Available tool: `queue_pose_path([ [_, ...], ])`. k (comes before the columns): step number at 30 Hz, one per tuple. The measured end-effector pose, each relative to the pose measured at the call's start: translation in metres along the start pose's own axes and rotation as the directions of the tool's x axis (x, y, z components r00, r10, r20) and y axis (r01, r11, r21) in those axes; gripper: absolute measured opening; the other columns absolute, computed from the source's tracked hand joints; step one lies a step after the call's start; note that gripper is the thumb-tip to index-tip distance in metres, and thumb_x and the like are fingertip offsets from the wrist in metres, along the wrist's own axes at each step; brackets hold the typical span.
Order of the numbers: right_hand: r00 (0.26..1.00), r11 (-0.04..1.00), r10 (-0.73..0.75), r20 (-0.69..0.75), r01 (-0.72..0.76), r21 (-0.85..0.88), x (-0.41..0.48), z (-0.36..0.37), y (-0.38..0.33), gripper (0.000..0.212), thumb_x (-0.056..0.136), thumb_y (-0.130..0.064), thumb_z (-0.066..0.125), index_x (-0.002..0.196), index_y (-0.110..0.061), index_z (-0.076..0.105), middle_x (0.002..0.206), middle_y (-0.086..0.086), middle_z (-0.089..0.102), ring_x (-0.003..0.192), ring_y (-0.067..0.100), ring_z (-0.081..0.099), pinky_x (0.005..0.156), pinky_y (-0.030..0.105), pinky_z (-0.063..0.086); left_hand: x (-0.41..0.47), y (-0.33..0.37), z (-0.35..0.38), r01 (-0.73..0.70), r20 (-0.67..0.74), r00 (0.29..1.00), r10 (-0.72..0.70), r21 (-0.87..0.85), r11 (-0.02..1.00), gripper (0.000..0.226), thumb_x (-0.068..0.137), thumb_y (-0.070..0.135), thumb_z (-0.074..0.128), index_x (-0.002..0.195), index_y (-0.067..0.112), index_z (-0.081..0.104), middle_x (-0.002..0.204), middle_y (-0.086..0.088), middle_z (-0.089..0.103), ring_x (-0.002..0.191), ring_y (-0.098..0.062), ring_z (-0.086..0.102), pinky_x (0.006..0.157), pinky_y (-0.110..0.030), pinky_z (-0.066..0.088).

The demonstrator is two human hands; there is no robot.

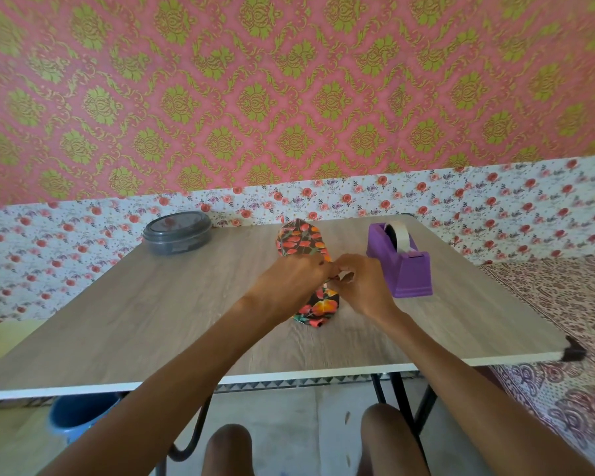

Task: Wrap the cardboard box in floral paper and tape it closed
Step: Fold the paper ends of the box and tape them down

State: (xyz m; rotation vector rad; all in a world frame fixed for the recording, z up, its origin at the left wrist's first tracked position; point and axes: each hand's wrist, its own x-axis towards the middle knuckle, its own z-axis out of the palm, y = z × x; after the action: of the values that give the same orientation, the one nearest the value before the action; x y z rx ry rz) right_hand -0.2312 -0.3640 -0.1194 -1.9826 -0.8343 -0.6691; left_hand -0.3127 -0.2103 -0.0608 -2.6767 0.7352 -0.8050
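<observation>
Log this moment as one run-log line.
stage: taping seam | left hand: on wrapped box | right hand: pinching tape piece | tape dispenser: right of box | ends: unfolded

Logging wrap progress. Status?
Left hand and right hand both pinching at the wrapped box, mid-table. Tape dispenser beside right hand. Nothing blocking.

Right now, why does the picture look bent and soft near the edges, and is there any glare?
In the head view the wide lens bows the wood-grain table edge and the wallpaper lines; corners smear, while the middle, with the purple plastic tape dispenser and dark floral-papered box, stays sharper. Light is soft daylight with faint shadows; the round grey lidded tin shows a mild sheen.
</observation>
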Motion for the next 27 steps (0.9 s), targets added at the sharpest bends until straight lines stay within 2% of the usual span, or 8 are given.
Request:
queue_pose_path([
  [2, 1.000, 1.000, 0.007, -0.005, -0.007, -0.012, 0.000, 0.000, 0.001, 0.011, 0.072, -0.003, 0.082, 0.080, -0.009, 0.076, 0.080, 0.004, 0.075, 0.069, 0.016, 0.069, 0.063, 0.031, 0.061, 0.000, 0.003, -0.005, -0.032, -0.004, 0.999, 0.032, 0.013, 0.999, 0.055, 0.088, -0.004, 0.062, 0.137, 0.016, 0.048, 0.105, -0.007, 0.064, 0.087, -0.024, 0.064, 0.071, -0.037, 0.056],
  [4, 0.999, 0.999, 0.035, 0.004, -0.035, 0.004, 0.000, 0.000, 0.001, 0.012, 0.073, -0.005, 0.083, 0.082, -0.011, 0.077, 0.082, 0.002, 0.075, 0.072, 0.014, 0.070, 0.065, 0.026, 0.060, -0.003, 0.002, -0.006, -0.046, -0.091, 0.995, 0.044, -0.025, 0.999, 0.063, 0.083, -0.002, 0.070, 0.133, 0.024, 0.043, 0.094, -0.004, 0.068, 0.073, -0.022, 0.064, 0.058, -0.036, 0.055],
  [6, 0.999, 0.999, 0.036, 0.006, -0.036, 0.024, -0.001, -0.001, 0.000, 0.013, 0.072, -0.006, 0.084, 0.082, -0.012, 0.077, 0.082, 0.001, 0.076, 0.074, 0.014, 0.071, 0.067, 0.020, 0.057, -0.007, 0.000, 0.000, 0.011, -0.164, 0.986, -0.025, -0.085, 0.996, 0.059, 0.082, 0.006, 0.077, 0.122, 0.029, 0.041, 0.079, 0.001, 0.067, 0.057, -0.018, 0.058, 0.048, -0.031, 0.050],
  [8, 0.999, 0.999, 0.034, 0.011, -0.035, 0.042, -0.001, -0.001, -0.002, 0.012, 0.073, -0.007, 0.084, 0.083, -0.012, 0.078, 0.082, 0.001, 0.076, 0.074, 0.015, 0.071, 0.068, 0.025, 0.059, -0.012, -0.001, 0.008, 0.073, -0.189, 0.977, -0.094, -0.115, 0.991, 0.046, 0.088, 0.018, 0.073, 0.121, 0.032, 0.044, 0.076, 0.002, 0.067, 0.056, -0.019, 0.057, 0.051, -0.030, 0.052],
  [11, 0.998, 0.998, 0.045, 0.032, -0.047, 0.051, 0.000, -0.002, -0.002, 0.012, 0.074, -0.008, 0.084, 0.084, -0.012, 0.079, 0.083, 0.002, 0.076, 0.074, 0.016, 0.071, 0.069, 0.036, 0.061, -0.020, 0.005, 0.012, 0.183, -0.181, 0.953, -0.243, -0.293, 0.938, 0.048, 0.090, 0.030, 0.070, 0.131, 0.032, 0.046, 0.102, 0.001, 0.069, 0.080, -0.020, 0.065, 0.066, -0.033, 0.056],
  [14, 0.997, 0.996, 0.043, 0.063, -0.048, 0.073, 0.000, -0.002, 0.000, 0.016, 0.071, -0.002, 0.084, 0.084, -0.011, 0.080, 0.083, 0.001, 0.075, 0.075, 0.014, 0.070, 0.069, 0.040, 0.060, -0.027, 0.002, 0.018, 0.328, -0.092, 0.901, -0.423, -0.491, 0.807, 0.067, 0.081, 0.028, 0.078, 0.138, 0.031, 0.043, 0.134, 0.007, 0.052, 0.105, -0.009, 0.056, 0.083, -0.028, 0.052],
  [19, 0.998, 0.998, -0.027, 0.061, 0.023, 0.065, 0.000, -0.002, 0.003, 0.018, 0.070, 0.003, 0.082, 0.082, -0.010, 0.079, 0.081, 0.000, 0.074, 0.074, 0.012, 0.067, 0.066, 0.040, 0.058, -0.034, -0.008, 0.038, 0.377, -0.092, 0.890, -0.447, -0.402, 0.834, 0.023, 0.082, 0.014, 0.077, 0.103, 0.019, 0.072, 0.104, 0.003, 0.065, 0.093, -0.017, 0.060, 0.073, -0.032, 0.054],
  [27, 0.939, 0.925, -0.341, -0.052, 0.325, -0.199, -0.012, 0.000, 0.007, 0.017, 0.071, 0.002, 0.081, 0.082, -0.011, 0.079, 0.082, 0.000, 0.069, 0.079, 0.018, 0.060, 0.065, 0.030, 0.053, -0.039, -0.003, 0.058, 0.254, -0.327, 0.885, -0.331, -0.255, 0.933, 0.017, 0.073, 0.000, 0.078, 0.083, 0.013, 0.074, 0.083, 0.001, 0.066, 0.074, -0.019, 0.052, 0.059, -0.029, 0.044],
])
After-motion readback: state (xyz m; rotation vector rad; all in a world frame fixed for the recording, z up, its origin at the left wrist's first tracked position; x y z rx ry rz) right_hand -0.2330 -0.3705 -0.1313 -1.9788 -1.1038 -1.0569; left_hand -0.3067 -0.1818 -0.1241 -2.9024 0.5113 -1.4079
